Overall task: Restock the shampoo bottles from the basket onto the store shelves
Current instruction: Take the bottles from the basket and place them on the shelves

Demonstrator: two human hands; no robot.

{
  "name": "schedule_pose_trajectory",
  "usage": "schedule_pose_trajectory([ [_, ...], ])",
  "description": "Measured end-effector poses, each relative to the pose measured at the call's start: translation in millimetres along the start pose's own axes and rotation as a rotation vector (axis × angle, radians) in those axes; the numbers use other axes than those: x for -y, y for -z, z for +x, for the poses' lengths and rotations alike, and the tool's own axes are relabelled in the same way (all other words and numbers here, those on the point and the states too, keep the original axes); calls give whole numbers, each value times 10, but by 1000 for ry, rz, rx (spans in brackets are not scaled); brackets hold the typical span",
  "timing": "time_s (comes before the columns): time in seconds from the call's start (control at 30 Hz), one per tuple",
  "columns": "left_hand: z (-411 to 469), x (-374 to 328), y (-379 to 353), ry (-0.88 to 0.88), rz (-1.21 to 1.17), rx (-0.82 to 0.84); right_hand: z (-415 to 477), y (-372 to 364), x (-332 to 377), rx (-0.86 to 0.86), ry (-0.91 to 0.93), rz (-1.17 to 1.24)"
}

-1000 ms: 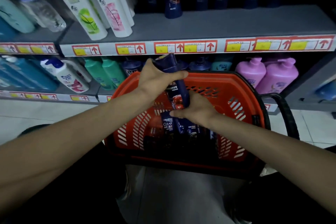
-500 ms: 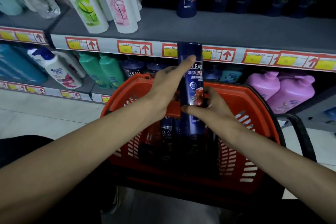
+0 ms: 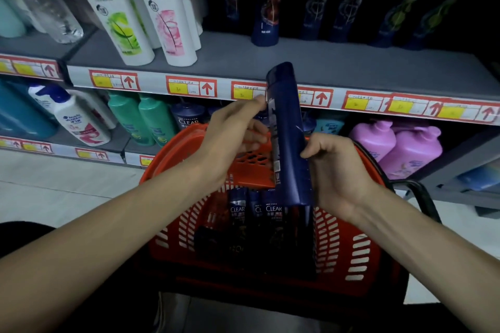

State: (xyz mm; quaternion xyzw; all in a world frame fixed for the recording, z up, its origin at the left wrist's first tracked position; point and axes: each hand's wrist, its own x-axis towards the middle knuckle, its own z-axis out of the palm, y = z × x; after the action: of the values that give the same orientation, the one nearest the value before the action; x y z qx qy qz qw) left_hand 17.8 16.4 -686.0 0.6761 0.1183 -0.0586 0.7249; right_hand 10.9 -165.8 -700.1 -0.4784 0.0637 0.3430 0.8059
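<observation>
Gripping one dark-blue Clear bottle above the red basket, left hand and right hand clasp it; several bottles wait inside.

Single wide-angle head cam, looked forward and down, close over the basket, squarely facing the shelves.

One red basket, one held navy bottle, two white bottles, two green bottles, two purple pump bottles.
</observation>
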Motion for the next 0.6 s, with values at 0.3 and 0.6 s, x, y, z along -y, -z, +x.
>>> schedule_pose_trajectory([
  [0.3,-144,-67,9,-212,125,29,-32,-203,81,-80,213,-123],
  [0.6,-145,-252,96,-300,104,-52,128,-612,91,-212,644,-426],
])
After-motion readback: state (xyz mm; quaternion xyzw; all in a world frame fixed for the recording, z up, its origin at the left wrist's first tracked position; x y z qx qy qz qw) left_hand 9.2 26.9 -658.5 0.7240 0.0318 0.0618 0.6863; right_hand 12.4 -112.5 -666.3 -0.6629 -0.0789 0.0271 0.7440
